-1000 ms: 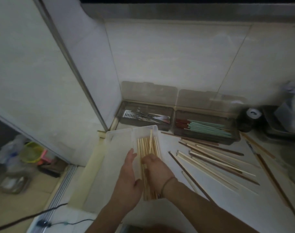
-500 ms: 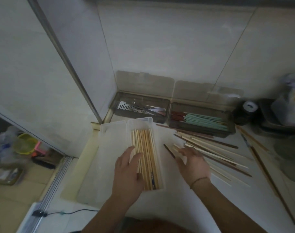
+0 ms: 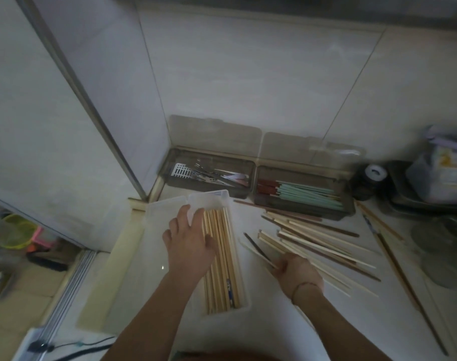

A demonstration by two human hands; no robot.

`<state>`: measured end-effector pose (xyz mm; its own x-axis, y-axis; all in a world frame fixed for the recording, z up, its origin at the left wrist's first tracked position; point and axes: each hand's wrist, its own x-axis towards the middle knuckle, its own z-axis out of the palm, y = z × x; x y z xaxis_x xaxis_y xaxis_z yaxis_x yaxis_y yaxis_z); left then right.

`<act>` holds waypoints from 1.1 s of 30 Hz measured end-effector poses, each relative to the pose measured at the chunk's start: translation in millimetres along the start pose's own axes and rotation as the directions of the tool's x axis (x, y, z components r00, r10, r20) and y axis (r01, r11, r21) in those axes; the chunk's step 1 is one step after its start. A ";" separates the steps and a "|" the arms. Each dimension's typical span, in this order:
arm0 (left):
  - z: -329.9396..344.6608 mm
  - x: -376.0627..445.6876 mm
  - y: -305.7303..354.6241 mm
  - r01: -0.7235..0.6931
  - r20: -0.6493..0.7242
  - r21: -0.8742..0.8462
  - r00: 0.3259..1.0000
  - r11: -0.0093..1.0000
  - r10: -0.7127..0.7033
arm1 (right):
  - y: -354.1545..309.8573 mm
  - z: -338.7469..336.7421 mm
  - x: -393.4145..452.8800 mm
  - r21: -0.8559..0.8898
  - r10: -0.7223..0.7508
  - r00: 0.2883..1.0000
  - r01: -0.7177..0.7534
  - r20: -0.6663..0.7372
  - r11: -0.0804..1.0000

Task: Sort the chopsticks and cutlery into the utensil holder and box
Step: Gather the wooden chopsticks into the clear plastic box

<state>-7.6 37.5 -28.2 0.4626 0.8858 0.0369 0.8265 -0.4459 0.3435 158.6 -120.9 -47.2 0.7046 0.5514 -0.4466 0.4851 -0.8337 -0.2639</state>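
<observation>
A white table [image 3: 326, 321] is seen from above. In a clear plastic box [image 3: 211, 201] near the middle, a bundle of pale wooden chopsticks [image 3: 222, 256] lies lengthwise. The left hand [image 3: 189, 243] is laid flat on the bundle's left edge, fingers straight and spread. Just right of the box, the right hand [image 3: 297, 273] is curled around the near ends of a few chopsticks from a loose pile [image 3: 321, 241] scattered across the table. At the far wall, two dark open trays are set side by side: the left tray [image 3: 170, 178] holds metal cutlery [image 3: 209, 174], the right tray [image 3: 348, 204] holds green chopsticks [image 3: 308, 195].
</observation>
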 end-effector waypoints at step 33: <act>22.5 13.9 -24.0 -0.044 -0.174 -0.442 0.984 0.896 -0.037 | -19.8 -26.5 11.8 -0.017 -0.373 0.834 0.401 -0.406 0.916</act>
<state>-13.8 57.6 -57.1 0.3688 0.9105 0.1869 0.5785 -0.3822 0.7206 171.0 -97.1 -24.6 0.6171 0.7835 0.0728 0.7358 -0.5417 -0.4064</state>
